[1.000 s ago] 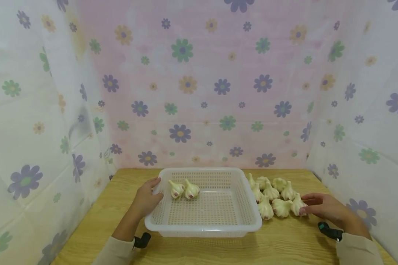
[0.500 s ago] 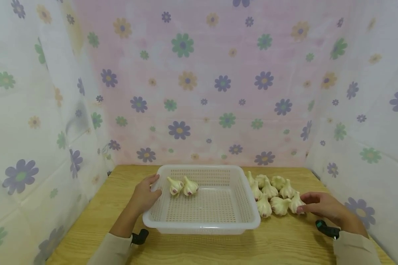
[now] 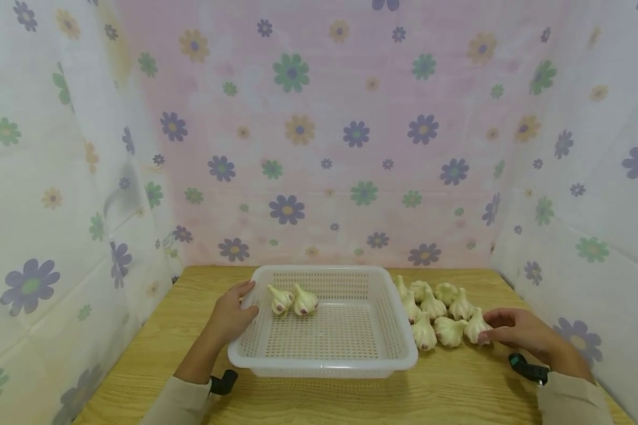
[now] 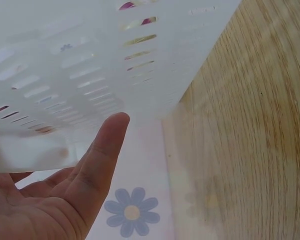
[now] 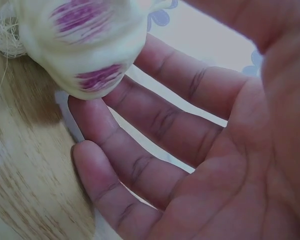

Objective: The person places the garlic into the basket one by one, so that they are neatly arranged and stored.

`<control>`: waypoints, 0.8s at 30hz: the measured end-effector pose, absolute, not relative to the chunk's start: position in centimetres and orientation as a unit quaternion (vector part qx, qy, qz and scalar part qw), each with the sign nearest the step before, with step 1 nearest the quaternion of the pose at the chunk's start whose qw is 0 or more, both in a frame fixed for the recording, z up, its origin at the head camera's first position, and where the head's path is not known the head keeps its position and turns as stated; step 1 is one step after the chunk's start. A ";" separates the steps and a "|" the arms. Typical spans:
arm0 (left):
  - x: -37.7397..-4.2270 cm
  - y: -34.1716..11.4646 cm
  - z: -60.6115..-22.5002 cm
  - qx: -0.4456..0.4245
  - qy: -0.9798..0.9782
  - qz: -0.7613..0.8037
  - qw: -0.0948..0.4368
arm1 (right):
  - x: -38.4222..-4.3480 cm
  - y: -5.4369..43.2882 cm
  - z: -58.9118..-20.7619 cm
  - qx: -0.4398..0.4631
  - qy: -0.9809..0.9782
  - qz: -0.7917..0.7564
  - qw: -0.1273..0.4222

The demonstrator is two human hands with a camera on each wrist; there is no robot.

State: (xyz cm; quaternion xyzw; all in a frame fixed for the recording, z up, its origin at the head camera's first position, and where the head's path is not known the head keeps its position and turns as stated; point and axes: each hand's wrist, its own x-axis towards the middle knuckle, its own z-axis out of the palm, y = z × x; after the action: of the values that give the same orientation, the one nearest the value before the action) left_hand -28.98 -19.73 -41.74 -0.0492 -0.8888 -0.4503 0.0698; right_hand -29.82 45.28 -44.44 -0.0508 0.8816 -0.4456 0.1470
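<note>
A white plastic basket [image 3: 324, 369] with slotted walls stands on the wooden table, two garlic bulbs [image 3: 305, 300] lying side by side at its left. My left hand [image 3: 231, 313] grips the basket's left rim, thumb over the edge; the left wrist view has a finger [image 4: 102, 150] along the slotted outer wall. To the right of the basket, several garlic bulbs [image 3: 433, 307] sit in a cluster. At its near right end my right hand [image 3: 521, 330] holds one garlic bulb [image 3: 477, 327] between thumb and fingers. Close up, the bulb [image 5: 90, 45] shows purple patches, with fingertips against it.
The wooden table [image 3: 319, 401] is enclosed by flower-print cloth [image 3: 324, 147] at the back and both sides. A black wrist device [image 3: 223, 382] is on the left wrist, and another black device [image 3: 529, 370] on the right.
The head view has shifted slightly. Both hands, the basket and the garlic bulbs keep their places.
</note>
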 end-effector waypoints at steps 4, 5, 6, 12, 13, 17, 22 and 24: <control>-29.0 -19.7 -41.8 -0.053 -0.888 -0.451 0.072 | -29.6 45.4 -44.1 -0.053 0.881 -0.444 0.151; -29.0 -19.7 -41.8 -0.054 -0.888 -0.452 0.073 | -29.5 45.4 -44.0 -0.053 0.880 -0.446 0.152; -29.1 -19.7 -41.8 -0.055 -0.887 -0.453 0.073 | -29.4 45.4 -43.8 -0.052 0.879 -0.448 0.154; -29.1 -19.7 -41.9 -0.053 -0.884 -0.459 0.072 | -29.1 45.2 -43.1 -0.057 0.877 -0.454 0.145; -29.1 -19.7 -41.9 -0.052 -0.884 -0.458 0.072 | -29.1 45.1 -43.0 -0.059 0.876 -0.456 0.144; -29.0 -19.7 -42.0 -0.048 -0.886 -0.457 0.068 | -28.8 45.1 -42.6 -0.080 0.876 -0.457 0.135; -28.8 -19.7 -41.8 -0.048 -0.888 -0.451 0.067 | -28.6 45.1 -42.1 -0.099 0.881 -0.448 0.113; -28.8 -19.7 -41.7 -0.046 -0.890 -0.449 0.068 | -28.6 45.0 -41.9 -0.102 0.883 -0.445 0.109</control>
State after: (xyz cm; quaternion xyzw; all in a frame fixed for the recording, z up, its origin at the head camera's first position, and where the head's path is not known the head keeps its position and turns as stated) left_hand -28.77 -19.68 -41.71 -0.0463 -0.8897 -0.4491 0.0677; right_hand -28.64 45.01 -41.93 -0.1018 0.8832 -0.4446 0.1090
